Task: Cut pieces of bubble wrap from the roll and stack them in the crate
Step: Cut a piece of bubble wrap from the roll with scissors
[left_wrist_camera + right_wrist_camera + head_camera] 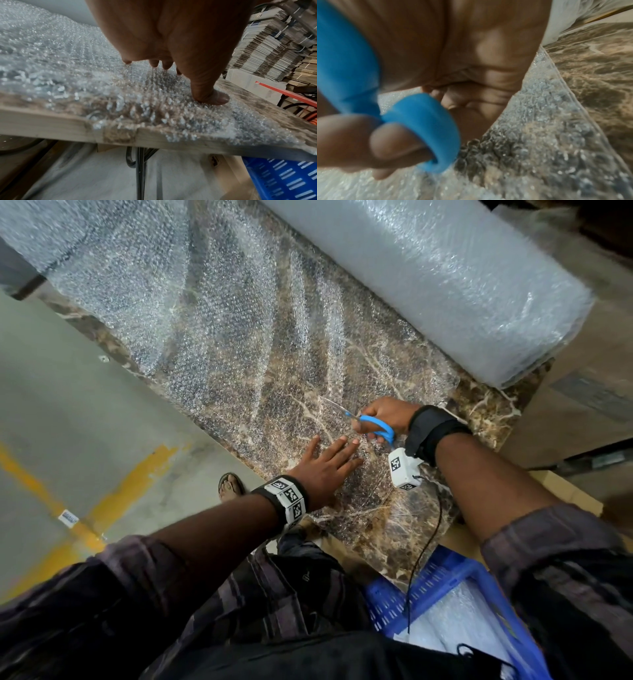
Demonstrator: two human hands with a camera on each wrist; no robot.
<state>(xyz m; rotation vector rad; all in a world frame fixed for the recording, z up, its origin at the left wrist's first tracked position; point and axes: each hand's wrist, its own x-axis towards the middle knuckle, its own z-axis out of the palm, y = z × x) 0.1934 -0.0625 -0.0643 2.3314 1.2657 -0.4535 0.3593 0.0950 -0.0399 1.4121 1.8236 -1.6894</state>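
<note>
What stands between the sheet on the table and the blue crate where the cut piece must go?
Nothing visible blocks it. The crate sits open below the table's near edge, with wrap already inside. Only a thin black cable hangs over it.

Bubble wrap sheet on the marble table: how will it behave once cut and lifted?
Probably floppy: the bubble wrap sheet already ripples on the table. Likely light and prone to shifting, since the left hand presses it flat while the right hand works the scissors. The roll could roll if nudged.
</note>
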